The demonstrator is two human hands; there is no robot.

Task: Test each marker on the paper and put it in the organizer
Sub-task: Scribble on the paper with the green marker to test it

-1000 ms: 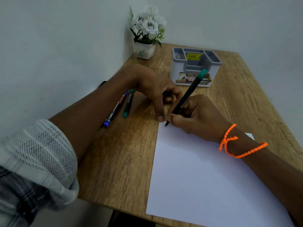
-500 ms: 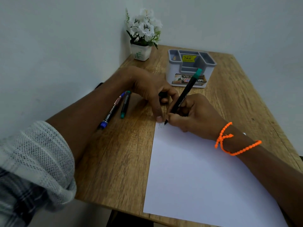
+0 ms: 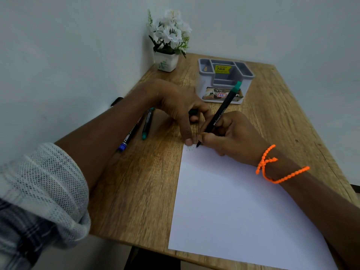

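Observation:
My right hand [image 3: 233, 137] grips a black marker with a green end [image 3: 222, 112], its tip touching the top left corner of the white paper [image 3: 233, 201], where faint small marks show. My left hand [image 3: 171, 102] presses one fingertip on that paper corner and pinches a small dark cap [image 3: 192, 112] between thumb and finger. Two more markers lie on the table left of my hands: a blue-ended marker [image 3: 130, 135] and a green-ended marker [image 3: 147, 123]. The grey organizer [image 3: 206, 82] stands behind my hands, with no marker visible in its compartments.
A white pot of white flowers [image 3: 165, 62] stands in the back left corner against the wall. A small black object [image 3: 116, 100] lies at the table's left edge. An orange beaded cord [image 3: 272, 172] hangs on my right wrist. The wooden table [image 3: 136, 191] ends near the paper's front edge.
The marker tip has made faint marks on the paper's corner. Both hands stay in nearly the same place; the view has shifted slightly.

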